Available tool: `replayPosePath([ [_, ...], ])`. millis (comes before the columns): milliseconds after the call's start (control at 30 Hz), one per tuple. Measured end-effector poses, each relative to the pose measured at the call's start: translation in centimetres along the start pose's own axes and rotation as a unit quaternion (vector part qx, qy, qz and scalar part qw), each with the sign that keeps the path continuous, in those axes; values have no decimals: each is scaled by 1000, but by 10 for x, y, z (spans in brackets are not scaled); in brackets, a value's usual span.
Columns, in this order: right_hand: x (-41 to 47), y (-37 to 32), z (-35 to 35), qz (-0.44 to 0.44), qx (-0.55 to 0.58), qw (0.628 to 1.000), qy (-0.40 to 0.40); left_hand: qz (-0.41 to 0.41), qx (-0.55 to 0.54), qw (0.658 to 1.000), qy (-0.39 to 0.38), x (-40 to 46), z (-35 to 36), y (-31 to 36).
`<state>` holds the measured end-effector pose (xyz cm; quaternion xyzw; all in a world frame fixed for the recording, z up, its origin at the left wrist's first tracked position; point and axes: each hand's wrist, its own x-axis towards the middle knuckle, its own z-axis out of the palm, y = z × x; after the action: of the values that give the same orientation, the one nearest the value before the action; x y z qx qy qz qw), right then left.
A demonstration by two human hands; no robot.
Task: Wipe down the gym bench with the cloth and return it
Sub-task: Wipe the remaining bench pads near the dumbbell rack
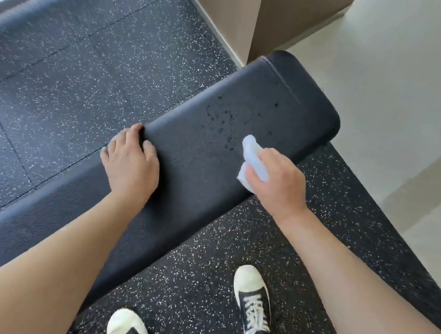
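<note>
A black padded gym bench (215,146) runs diagonally from lower left to upper right. Dark wet droplets speckle its far half. My right hand (280,180) grips a bunched pale blue-white cloth (253,158) at the bench's near edge, just below the droplets. My left hand (130,162) lies on the bench's far edge with its fingers curled over the side of the pad.
Black speckled rubber floor tiles (65,82) surround the bench. A beige wall corner (247,20) rises beyond the bench end, with pale flooring (396,99) to the right. My two black-and-white sneakers, the right one (253,301), stand on the mat below.
</note>
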<state>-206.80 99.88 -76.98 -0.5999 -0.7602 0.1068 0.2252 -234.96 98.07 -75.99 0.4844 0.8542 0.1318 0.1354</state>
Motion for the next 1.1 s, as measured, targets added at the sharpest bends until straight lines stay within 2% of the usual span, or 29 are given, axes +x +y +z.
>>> replayPosePath([
  [67, 2, 3, 3, 47, -34, 998, 10, -78, -1, 996, 40, -1, 14, 15],
  [133, -8, -17, 12, 79, -25, 996, 22, -107, 8, 993, 58, -3, 22, 22],
  [233, -39, -68, 24, 6, 46, 999, 15, -117, 24, 991, 55, -4, 24, 21],
  [367, -65, -118, 37, -95, 65, 992, -55, -118, 36, 990, 62, -4, 25, 24],
  [500, -56, -95, 31, -149, 92, 980, -90, -119, 52, 990, 56, -1, 25, 25],
  [633, -46, -20, 3, -139, 92, 982, -85, -109, 68, 990, 54, -1, 25, 26],
  [733, -34, 6, -7, -154, 66, 981, -94, -103, 73, 990, 60, 1, 25, 26],
  [867, -17, -13, 5, -174, 53, 981, -63, -98, 60, 991, 69, 1, 25, 27],
  [1100, 99, -83, 66, -95, -1, 995, 14, -98, 56, 992, 62, 4, 25, 25],
])
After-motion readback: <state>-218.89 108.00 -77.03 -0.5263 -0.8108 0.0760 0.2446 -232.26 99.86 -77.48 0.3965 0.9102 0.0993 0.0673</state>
